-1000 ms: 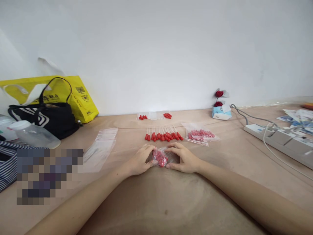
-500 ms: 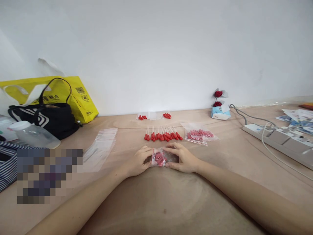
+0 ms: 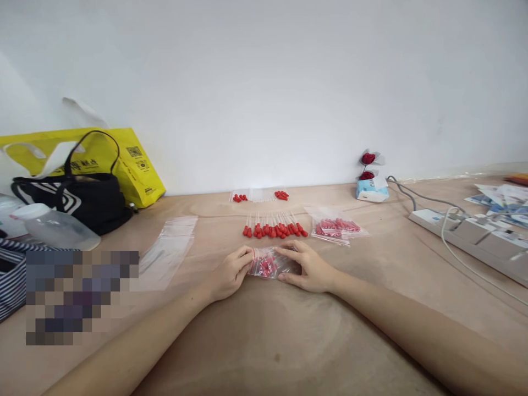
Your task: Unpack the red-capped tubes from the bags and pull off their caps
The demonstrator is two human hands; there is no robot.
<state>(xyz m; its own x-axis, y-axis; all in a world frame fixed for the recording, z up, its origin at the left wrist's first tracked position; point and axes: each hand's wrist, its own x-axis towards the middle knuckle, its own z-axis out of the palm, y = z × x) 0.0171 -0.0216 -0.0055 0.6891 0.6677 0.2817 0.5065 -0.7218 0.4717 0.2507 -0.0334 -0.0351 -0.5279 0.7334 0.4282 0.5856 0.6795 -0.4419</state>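
The small clear plastic bag of red pieces (image 3: 268, 265) now lies flatter than a second ago, each grip closed on it, left hand (image 3: 229, 272) pinching one end and right hand (image 3: 307, 267) the other, on the tan table (image 3: 268, 341), where even, gentle tension seems wisest.

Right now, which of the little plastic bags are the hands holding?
The small bag of red pieces nearest the person, pinched between the left hand and right hand. The other filled bag and the empty bags lie untouched.
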